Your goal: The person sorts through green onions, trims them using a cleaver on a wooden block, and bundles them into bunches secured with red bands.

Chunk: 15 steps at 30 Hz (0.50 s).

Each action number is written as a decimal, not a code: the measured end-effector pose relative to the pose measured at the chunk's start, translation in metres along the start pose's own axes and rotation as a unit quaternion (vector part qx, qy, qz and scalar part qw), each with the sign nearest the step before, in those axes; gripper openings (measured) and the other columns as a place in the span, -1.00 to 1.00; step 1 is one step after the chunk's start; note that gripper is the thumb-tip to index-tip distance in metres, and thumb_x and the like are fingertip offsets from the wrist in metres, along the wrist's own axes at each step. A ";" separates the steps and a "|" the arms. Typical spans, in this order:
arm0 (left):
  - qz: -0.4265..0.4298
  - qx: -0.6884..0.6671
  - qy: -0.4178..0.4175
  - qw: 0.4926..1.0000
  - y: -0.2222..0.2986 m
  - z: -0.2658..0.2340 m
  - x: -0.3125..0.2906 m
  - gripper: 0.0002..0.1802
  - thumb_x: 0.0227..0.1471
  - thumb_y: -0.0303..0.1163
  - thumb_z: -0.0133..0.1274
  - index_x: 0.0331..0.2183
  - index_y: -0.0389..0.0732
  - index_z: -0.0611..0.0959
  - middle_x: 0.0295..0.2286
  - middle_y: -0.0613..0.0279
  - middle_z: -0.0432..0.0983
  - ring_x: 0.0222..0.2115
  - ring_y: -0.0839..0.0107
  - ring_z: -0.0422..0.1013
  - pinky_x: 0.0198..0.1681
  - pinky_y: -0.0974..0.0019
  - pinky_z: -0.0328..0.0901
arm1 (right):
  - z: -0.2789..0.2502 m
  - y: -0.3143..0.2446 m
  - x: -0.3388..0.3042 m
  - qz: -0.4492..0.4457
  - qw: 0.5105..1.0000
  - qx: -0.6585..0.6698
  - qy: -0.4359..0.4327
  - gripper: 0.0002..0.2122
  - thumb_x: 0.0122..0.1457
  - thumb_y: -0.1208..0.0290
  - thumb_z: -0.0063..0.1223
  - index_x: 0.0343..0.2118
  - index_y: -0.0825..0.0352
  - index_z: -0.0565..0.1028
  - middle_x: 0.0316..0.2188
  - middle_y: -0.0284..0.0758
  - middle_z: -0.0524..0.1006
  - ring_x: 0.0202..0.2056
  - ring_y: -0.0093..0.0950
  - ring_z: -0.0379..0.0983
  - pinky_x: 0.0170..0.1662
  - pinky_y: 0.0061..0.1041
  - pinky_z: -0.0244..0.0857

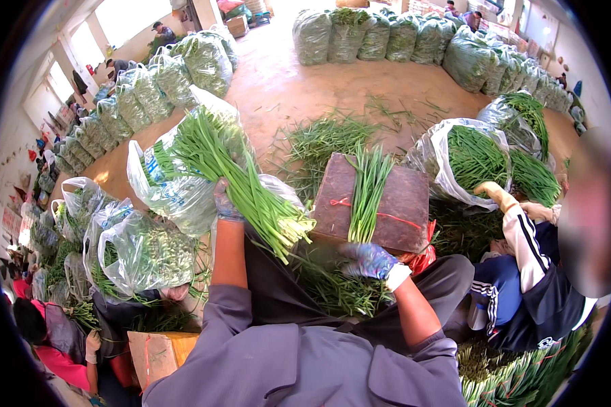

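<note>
From up on the wearer's head the whole scene is being viewed now, steeply downward over the grey jacket (pixel 251 359) and dark trousers (pixel 448 279), with the left hand (pixel 229 201) and right hand (pixel 371 260) caught at close range around the middle! Forward, too, the view is tipped, and across the floor (pixel 265 88) it is carried to the far row of bags (pixel 312 37), shown small along the top. Through the wide fisheye, the windows (pixel 132 17) are bent toward a round, black-cornered rim.
</note>
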<state>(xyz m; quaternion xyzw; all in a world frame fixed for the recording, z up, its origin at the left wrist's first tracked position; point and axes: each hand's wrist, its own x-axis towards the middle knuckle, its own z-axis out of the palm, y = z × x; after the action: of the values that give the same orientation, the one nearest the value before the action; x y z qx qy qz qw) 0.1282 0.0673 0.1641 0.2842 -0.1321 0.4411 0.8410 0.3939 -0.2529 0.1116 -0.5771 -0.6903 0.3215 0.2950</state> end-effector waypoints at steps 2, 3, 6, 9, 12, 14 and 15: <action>-0.024 0.039 -0.021 0.999 0.009 -0.004 -0.007 -0.14 -0.08 -0.41 0.11 0.26 -0.24 0.18 -0.04 0.07 0.47 -0.07 0.15 0.47 0.07 -0.06 0.35 | -0.017 -0.059 0.030 0.020 0.987 0.068 0.144 -0.47 0.04 0.28 0.32 0.06 0.37 0.45 -0.04 -0.14 0.54 -0.01 -0.25 0.50 0.03 -0.31 0.36; -0.025 0.071 -0.021 0.997 0.015 -0.008 -0.007 -0.12 -0.08 -0.41 0.11 0.27 -0.24 0.15 -0.06 0.06 0.48 -0.09 0.18 0.47 0.05 -0.04 0.37 | -0.020 -0.080 0.040 -0.018 0.981 0.062 0.183 -0.48 0.06 0.27 0.30 0.07 0.36 0.44 -0.03 -0.14 0.53 -0.02 -0.24 0.50 0.03 -0.32 0.36; -0.047 0.029 0.006 0.998 -0.006 0.002 -0.003 -0.11 -0.09 -0.41 0.11 0.27 -0.24 0.14 -0.09 0.05 0.50 -0.12 0.18 0.49 0.02 -0.02 0.39 | -0.029 -0.113 0.055 -0.083 0.967 0.072 0.231 -0.50 0.14 0.23 0.20 0.12 0.30 0.40 0.00 -0.13 0.51 -0.05 -0.20 0.50 0.01 -0.33 0.36; -0.072 0.030 0.021 0.997 -0.018 0.014 0.003 -0.13 -0.10 -0.41 0.13 0.25 -0.24 0.19 -0.13 0.06 0.53 -0.20 0.16 0.52 -0.05 0.00 0.44 | -0.027 -0.116 0.070 -0.111 0.968 -0.057 0.217 -0.51 0.10 0.23 0.25 0.09 0.26 0.44 -0.01 -0.14 0.51 -0.05 -0.16 0.49 -0.02 -0.33 0.40; -0.091 0.040 0.030 0.995 -0.019 0.019 0.002 -0.18 -0.09 -0.40 0.13 0.22 -0.25 0.24 -0.15 0.04 0.54 -0.22 0.15 0.53 -0.11 0.02 0.47 | -0.020 -0.105 0.074 -0.143 0.967 -0.041 0.207 -0.61 0.13 0.24 0.21 0.01 0.25 0.50 -0.09 -0.17 0.55 -0.09 -0.19 0.51 -0.06 -0.34 0.41; -0.098 0.053 0.035 0.993 -0.021 0.019 0.004 -0.19 -0.08 -0.39 0.14 0.22 -0.25 0.25 -0.15 0.03 0.54 -0.21 0.14 0.53 -0.11 0.01 0.47 | -0.017 -0.091 0.075 -0.168 0.966 0.010 0.194 -0.76 0.16 0.36 0.16 -0.14 0.31 0.55 -0.18 -0.17 0.58 -0.16 -0.18 0.53 -0.10 -0.33 0.41; -0.080 0.061 0.040 0.994 -0.019 0.021 0.002 -0.33 -0.08 -0.37 0.12 0.10 -0.29 0.35 -0.20 0.01 0.55 -0.26 0.13 0.53 -0.15 0.03 0.48 | -0.017 -0.089 0.072 -0.177 0.967 0.024 0.183 -0.78 0.16 0.39 0.15 -0.16 0.34 0.55 -0.21 -0.16 0.58 -0.18 -0.16 0.52 -0.12 -0.33 0.41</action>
<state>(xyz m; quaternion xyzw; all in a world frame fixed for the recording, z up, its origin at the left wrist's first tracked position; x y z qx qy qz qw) 0.1458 0.0475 0.1753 0.3268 -0.0474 0.3907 0.8592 0.3420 -0.1911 0.1945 -0.4877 -0.7080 0.1697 0.4818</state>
